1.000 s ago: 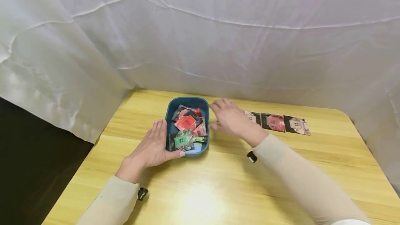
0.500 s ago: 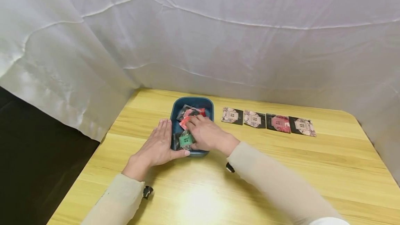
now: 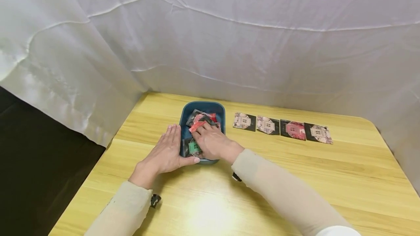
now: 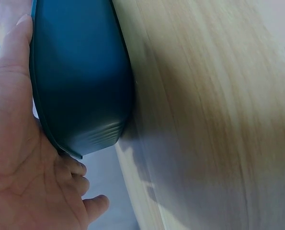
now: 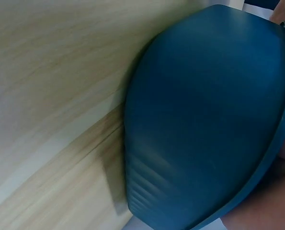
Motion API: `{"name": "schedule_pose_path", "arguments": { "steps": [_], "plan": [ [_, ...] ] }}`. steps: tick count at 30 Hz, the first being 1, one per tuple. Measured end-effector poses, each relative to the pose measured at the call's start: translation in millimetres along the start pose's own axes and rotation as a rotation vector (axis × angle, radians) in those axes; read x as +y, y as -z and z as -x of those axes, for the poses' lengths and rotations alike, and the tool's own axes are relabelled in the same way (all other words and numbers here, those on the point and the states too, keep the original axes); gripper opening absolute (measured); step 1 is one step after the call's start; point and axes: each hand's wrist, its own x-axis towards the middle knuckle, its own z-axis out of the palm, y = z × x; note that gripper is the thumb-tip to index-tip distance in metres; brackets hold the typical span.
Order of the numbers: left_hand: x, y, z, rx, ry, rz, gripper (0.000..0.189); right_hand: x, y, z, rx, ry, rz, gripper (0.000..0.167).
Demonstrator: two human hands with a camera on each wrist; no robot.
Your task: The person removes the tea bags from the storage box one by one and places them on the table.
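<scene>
A dark blue plastic bin [image 3: 210, 106] stands on the table, holding a jumble of small square sachets. My left hand [image 3: 164, 154] rests along its left side with straight fingers, the thumb lying over the near rim. In the left wrist view the palm faces the bin's wall [image 4: 85, 72]. My right hand [image 3: 213, 142] reaches over the right rim into the bin. Its fingertips are at a red sachet [image 3: 198, 125], and its thumb side covers part of a green-labelled sachet [image 3: 194, 146]. I cannot tell whether it pinches one. The bin's outer wall [image 5: 204, 110] fills much of the right wrist view.
Right of the bin, several black sachets with floral print lie in a row, among them a pale-labelled sachet [image 3: 244, 121] nearest the bin and a pink one [image 3: 293, 129]. The wooden table [image 3: 279, 163] meets a pale curtain [image 3: 246, 57] behind.
My right hand has gone from the left end of the sachet row into the bin and shifted slightly left there. A sachet shows where that hand was. The left hand stays at the bin.
</scene>
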Motion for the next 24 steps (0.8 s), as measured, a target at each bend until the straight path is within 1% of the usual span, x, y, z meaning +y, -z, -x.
{"name": "schedule_pose_path", "arguments": {
  "steps": [12, 17, 21, 24],
  "plan": [
    [-0.7, -0.7, -0.1, -0.006, 0.005, 0.007, 0.140, 2, 2, 1.1, 0.003, -0.019, -0.022, 0.089],
    [-1.1, -1.2, -0.7, -0.013, 0.010, 0.010, 0.140, 11, 7, 1.6, 0.006, -0.067, -0.008, 0.088],
    [-1.4, -1.1, -0.6, -0.014, 0.014, 0.011, 0.141, 20, 9, 1.9, -0.012, -0.110, 0.014, 0.086],
    [-1.3, -0.9, -0.6, -0.011, 0.012, 0.010, 0.141, 24, 9, 3.0, -0.028, -0.125, 0.020, 0.083]
  ]
}}
